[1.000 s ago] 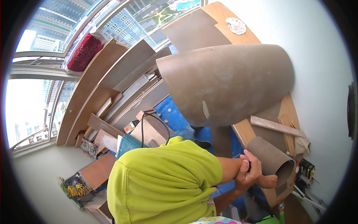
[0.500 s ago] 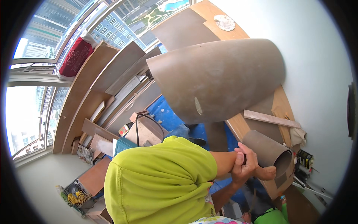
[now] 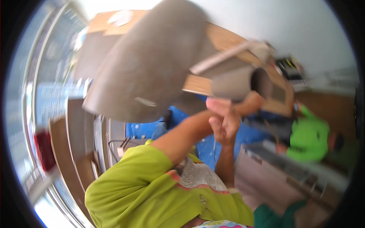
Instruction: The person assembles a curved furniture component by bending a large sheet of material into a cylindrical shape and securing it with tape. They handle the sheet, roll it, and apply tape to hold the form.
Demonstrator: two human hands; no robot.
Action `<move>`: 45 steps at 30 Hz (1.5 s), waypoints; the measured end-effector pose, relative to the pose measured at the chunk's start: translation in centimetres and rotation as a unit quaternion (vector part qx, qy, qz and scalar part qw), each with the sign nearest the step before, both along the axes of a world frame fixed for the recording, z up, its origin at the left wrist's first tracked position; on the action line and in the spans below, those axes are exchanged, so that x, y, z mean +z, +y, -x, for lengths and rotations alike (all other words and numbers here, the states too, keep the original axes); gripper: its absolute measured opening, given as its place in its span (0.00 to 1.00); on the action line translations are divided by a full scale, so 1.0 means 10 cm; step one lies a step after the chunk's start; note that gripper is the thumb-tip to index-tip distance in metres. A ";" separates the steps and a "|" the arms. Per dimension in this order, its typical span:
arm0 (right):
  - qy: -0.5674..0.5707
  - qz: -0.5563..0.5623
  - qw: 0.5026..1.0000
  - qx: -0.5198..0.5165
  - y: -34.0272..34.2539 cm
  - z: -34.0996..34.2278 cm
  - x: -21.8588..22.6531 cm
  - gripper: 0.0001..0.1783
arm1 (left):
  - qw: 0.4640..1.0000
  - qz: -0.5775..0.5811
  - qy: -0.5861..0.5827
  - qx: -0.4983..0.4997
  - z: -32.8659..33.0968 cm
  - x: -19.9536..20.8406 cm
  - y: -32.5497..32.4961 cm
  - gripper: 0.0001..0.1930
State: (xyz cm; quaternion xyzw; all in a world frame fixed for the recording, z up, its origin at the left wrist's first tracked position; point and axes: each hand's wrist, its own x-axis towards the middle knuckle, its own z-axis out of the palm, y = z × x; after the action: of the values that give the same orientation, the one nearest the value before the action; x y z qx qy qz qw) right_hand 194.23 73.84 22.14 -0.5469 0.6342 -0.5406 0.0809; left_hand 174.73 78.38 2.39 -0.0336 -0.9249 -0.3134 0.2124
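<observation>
My left arm stretches across to the right, out of a yellow-green sleeve. My left hand (image 3: pixel 252 102) is at its end, blurred, its fingers hard to make out. Below that forearm my right hand (image 3: pixel 225 119) is open, palm showing and fingers stretched out, close by the left wrist. No object shows in its palm. Just beyond the hands lies a rolled grey-brown sheet (image 3: pixel 230 84), its dark hollow end facing right. Farther off, a large curved grey-brown sheet (image 3: pixel 152 57) bulges up, with a pale mark on its lower part.
A pale wooden strip (image 3: pixel 220 59) lies across the wooden boards (image 3: pixel 224 37). Blue sheeting (image 3: pixel 205 150) covers part of the floor. At the right is a person in a bright green shirt (image 3: pixel 310 133). More boards (image 3: pixel 78 140) lean by the window, near a red bag (image 3: pixel 45 150).
The view has swung to the right, blurring the picture. My right hand, earlier wrapped round my left wrist, has opened. More of the person in green has come into view.
</observation>
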 end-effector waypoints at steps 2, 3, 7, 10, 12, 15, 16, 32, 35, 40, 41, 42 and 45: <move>0.123 -0.015 0.977 -0.171 0.29 0.46 0.14 0.16 | 1.000 0.025 -0.006 0.004 0.11 0.14 0.00 0.04; 0.028 0.004 0.962 -0.270 0.47 0.74 0.15 0.18 | 0.999 0.038 -0.008 0.004 0.12 0.25 0.00 0.04; -0.064 -0.082 0.850 -0.516 1.43 2.09 -0.49 0.31 | 0.993 0.105 -0.040 -0.030 -0.08 0.51 0.04 0.04; -0.347 -0.335 0.782 -0.396 1.39 2.30 -0.55 0.39 | 0.988 0.115 -0.101 -0.036 -0.05 0.60 -0.10 0.04; -0.403 -0.308 0.781 -0.365 1.56 2.32 -0.86 0.38 | 0.989 0.010 -0.125 -0.084 -0.16 0.77 -0.11 0.11; -0.416 -0.244 0.810 -0.333 1.58 2.43 -1.19 0.32 | 0.987 0.071 -0.104 -0.102 -0.28 0.94 -0.22 0.20; -0.431 -0.274 0.796 -0.325 1.52 2.51 -1.19 0.29 | 0.987 0.081 -0.106 -0.092 -0.29 0.96 -0.24 0.19; -0.411 -0.370 0.794 -0.252 1.40 2.53 -0.89 0.22 | 0.957 0.153 -0.227 -0.092 -0.23 1.22 -0.14 0.19; -0.430 -0.328 0.800 -0.258 1.43 2.51 -0.89 0.20 | 0.950 0.242 -0.177 -0.084 -0.19 1.23 -0.28 0.27; -0.453 -0.292 0.789 -0.296 1.69 2.46 -0.94 0.22 | 0.965 0.154 -0.018 -0.212 -0.62 2.14 0.28 0.21; -0.439 -0.292 0.800 -0.287 1.71 2.40 -0.86 0.22 | 0.961 0.109 -0.040 -0.252 -0.79 2.41 0.45 0.20; -0.431 -0.287 0.809 -0.279 1.73 2.29 -0.80 0.22 | 0.934 0.066 -0.104 -0.336 -0.94 2.64 0.55 0.19; -0.403 -0.262 0.837 -0.262 1.65 1.93 -0.58 0.22 | 0.781 -0.014 -0.126 -0.611 -1.24 3.06 0.83 0.29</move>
State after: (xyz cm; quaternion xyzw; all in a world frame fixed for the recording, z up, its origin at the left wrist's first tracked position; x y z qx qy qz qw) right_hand 174.95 90.39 16.32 -0.0518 0.7830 -0.5278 0.3249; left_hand 187.10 86.71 32.97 -0.5492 -0.7243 -0.3922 -0.1417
